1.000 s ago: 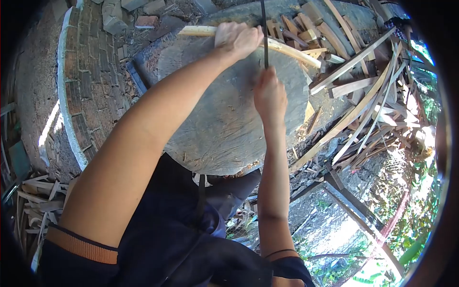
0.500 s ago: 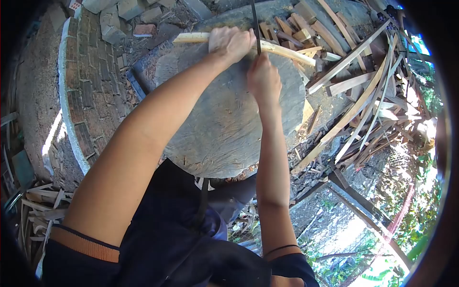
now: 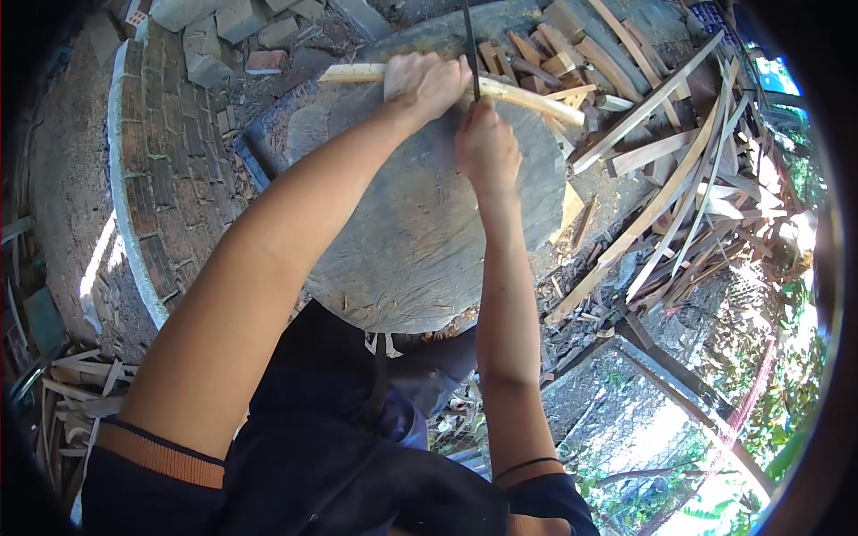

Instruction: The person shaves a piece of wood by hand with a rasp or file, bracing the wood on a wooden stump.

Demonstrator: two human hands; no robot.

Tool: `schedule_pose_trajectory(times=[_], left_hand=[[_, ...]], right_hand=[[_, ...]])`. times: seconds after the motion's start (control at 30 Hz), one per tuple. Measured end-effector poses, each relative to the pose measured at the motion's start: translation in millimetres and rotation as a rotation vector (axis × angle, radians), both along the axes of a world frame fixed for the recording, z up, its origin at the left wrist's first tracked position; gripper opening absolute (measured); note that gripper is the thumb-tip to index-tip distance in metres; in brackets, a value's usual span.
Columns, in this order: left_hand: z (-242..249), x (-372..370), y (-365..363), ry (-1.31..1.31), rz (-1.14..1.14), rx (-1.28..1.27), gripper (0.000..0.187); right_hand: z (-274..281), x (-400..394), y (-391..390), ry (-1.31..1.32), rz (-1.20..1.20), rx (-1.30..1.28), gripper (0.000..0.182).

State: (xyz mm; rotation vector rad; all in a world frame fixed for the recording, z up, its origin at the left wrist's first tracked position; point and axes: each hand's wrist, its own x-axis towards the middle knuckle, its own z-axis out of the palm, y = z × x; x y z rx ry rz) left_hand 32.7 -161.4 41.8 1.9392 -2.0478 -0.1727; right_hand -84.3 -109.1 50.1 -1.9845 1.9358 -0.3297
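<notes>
Brick paving (image 3: 165, 170) lay at our left, apart from the round wooden block (image 3: 402, 223). Across the block, near its far edge, we had a pale stick (image 3: 353, 73), its right end reaching the block's right edge. Our left hand (image 3: 424, 85) was closed over the stick, pressing it just left of a dark narrow blade (image 3: 471, 49) that crossed it. Our right hand (image 3: 490, 150) was folded in a fist round the blade's near end, hiding any handle. We saw the stick in one piece, unparted; we could not tell any cut's depth. Wood offcuts (image 3: 610, 69) lay piled beyond its right end.
</notes>
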Motion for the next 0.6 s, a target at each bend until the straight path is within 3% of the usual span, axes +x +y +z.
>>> schedule_pose_trajectory(times=[0.17, 0.23, 0.4, 0.6], left_hand=[[3, -2, -1, -0.056, 0.012, 0.054, 0.055], [8, -2, 0, -0.059, 0.017, 0.138, 0.055], [-2, 1, 0, -0.023, 0.003, -0.009, 0.053], [3, 0, 0, -0.005, -0.005, 0.043, 0.054]], right_hand=[[16, -14, 57, 0.042, -0.042, 0.17, 0.021], [15, -11, 44, 0.024, -0.021, 0.142, 0.021], [0, 4, -10, -0.047, -0.003, 0.004, 0.019], [16, -11, 54, 0.038, -0.021, 0.149, 0.018]])
